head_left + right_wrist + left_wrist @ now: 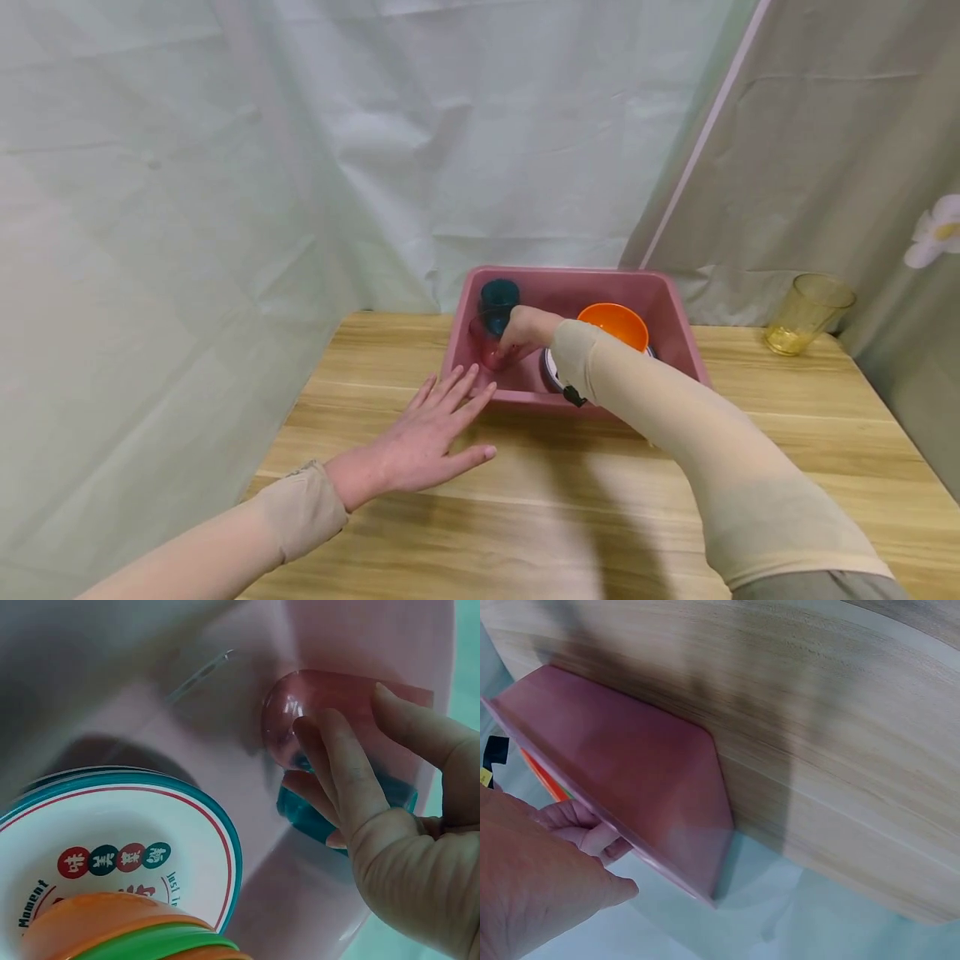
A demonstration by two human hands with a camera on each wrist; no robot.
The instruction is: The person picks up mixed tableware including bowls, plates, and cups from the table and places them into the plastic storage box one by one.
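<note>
A pink plastic tub (558, 398) holds the dishes. My right hand (525, 329) reaches into its left part. There the thumb and fingers hold a clear red cup (341, 712), which lies on its side in the right wrist view. Against it sits a teal cup (311, 817), partly behind the fingers. My left hand (423, 442) is spread, palm down, by the tub's front left corner; whether its fingertips touch the rim cannot be told. Beside the right wrist are an orange bowl (618, 325) and a white plate (191, 840) with a teal rim and printed characters.
A clear yellow cup (810, 312) stands on the wooden table (360, 392), right of the tub. Pale curtains (487, 150) hang behind. A green bowl edge (161, 941) shows among the stacked bowls, and a thin clear rod-like shape (202, 675) appears on the tub floor.
</note>
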